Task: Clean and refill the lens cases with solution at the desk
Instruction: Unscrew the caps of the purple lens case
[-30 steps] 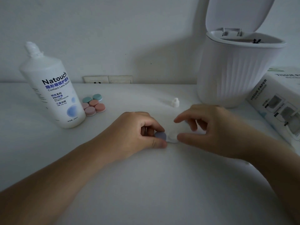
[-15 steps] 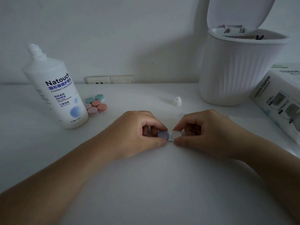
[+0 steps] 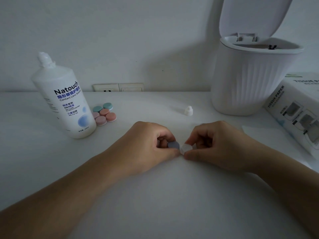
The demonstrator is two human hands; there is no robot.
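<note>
A lens case lies on the white desk (image 3: 155, 195) between my hands, with a grey-blue cap (image 3: 173, 145) and a white cap (image 3: 186, 147). My left hand (image 3: 148, 145) pinches the grey-blue cap between thumb and fingers. My right hand (image 3: 217, 144) pinches the white cap the same way. The case body under the caps is hidden by my fingers. The solution bottle (image 3: 64, 102) stands uncapped at the left. Its small white cap (image 3: 188, 110) stands apart on the desk behind my hands.
Several closed lens cases (image 3: 103, 113) in teal, pink and orange sit beside the bottle. A white ribbed bin (image 3: 250, 80) with its lid up stands at the back right. A tissue paper box (image 3: 296, 111) lies at the right edge. A wall socket (image 3: 118, 87) is behind.
My right hand went from open fingers above the white cap to pinching it. The left hand kept its grip on the grey-blue cap. The view moved slightly.
</note>
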